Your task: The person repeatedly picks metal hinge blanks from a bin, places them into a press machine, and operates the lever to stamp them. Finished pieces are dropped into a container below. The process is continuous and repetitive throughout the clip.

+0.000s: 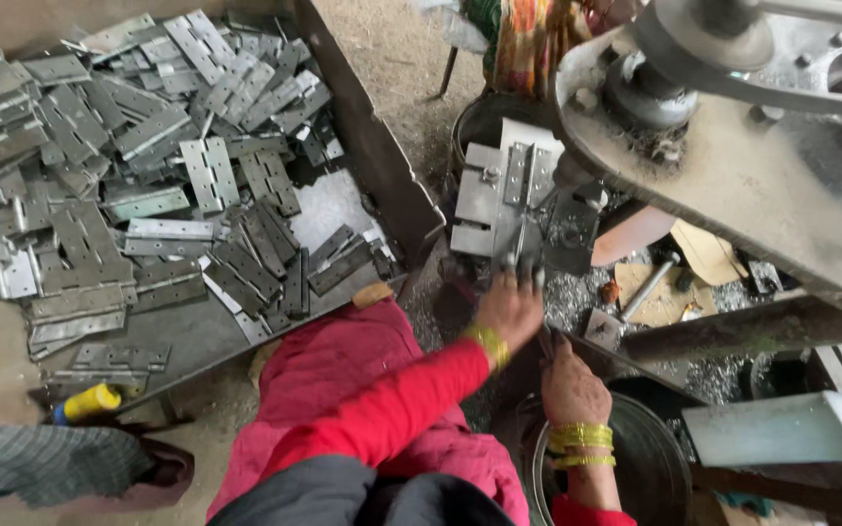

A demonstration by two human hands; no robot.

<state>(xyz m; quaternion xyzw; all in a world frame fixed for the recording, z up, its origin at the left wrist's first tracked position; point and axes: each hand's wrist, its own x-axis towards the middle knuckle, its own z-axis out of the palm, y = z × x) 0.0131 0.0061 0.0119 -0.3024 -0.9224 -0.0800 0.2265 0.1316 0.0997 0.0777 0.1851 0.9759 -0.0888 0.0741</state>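
At the frame's centre we see the left hand (509, 307) with its fingers pressed against a metal hinge (528, 175) on the machine's block; whether it pinches, we cannot tell. The right hand (572, 385), loosely curled, rests just below. Hinges (148, 175) fill the tray (382, 166) at upper left.

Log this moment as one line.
left hand: reaching to hinge on press fixture | right hand: low, above round bin | hinge pile: in tray on left
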